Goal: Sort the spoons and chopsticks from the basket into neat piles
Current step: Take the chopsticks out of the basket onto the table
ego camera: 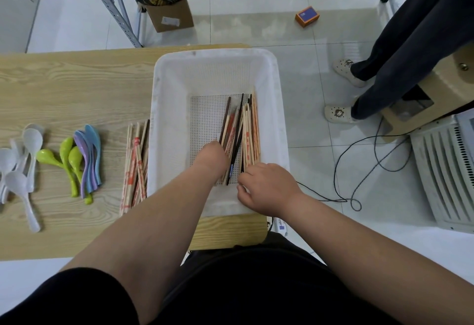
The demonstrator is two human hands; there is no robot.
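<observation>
White plastic basket (164, 119) with tiny holes sits at the right end of the pale wooden table (64, 88) and hangs a little over its right edge. A bunch of thin wooden chopsticks (250, 132), light, red and dark brown, lies along the right side of the basket floor. They point from the near edge toward the far edge.

A second pile of light chopsticks with red marks (136, 165) lies on the table, touching the basket's left wall and pointing the same way. Nearer the left edge lie smooth plastic spoons: purple and blue ones (89, 155), green ones (68, 155), then white ones (23, 160), with bowls mostly toward the far edge.

The left hand (214, 158) is down among the bunch; its fingers are hidden, so I cannot tell its grip. The right hand (266, 186) closes bent fingers (245, 177) on the near ends.

A black cable (359, 165) curls on the floor.
</observation>
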